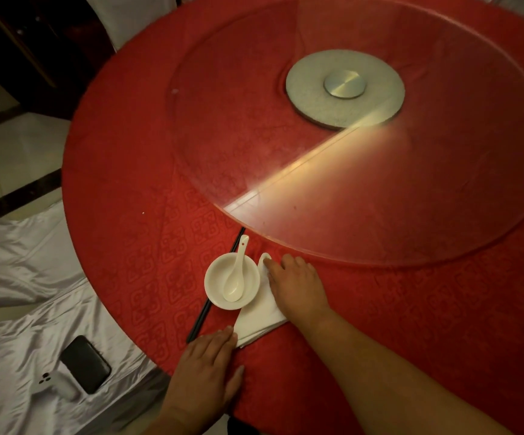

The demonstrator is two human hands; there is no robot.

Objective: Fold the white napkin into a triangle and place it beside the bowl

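while pressed flat, fingers extended and gripping nothing: right hand (296,285) on white napkin (259,315) touching bowl (232,281) right side; left hand (205,368) fingertips at napkin's near corner.

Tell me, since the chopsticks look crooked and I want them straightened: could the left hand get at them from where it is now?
Probably yes. The left hand lies flat on the tablecloth with its fingertips at the napkin's near corner, and the chopsticks' near end lies just beyond them, uncovered. Only their middle passes under the bowl.
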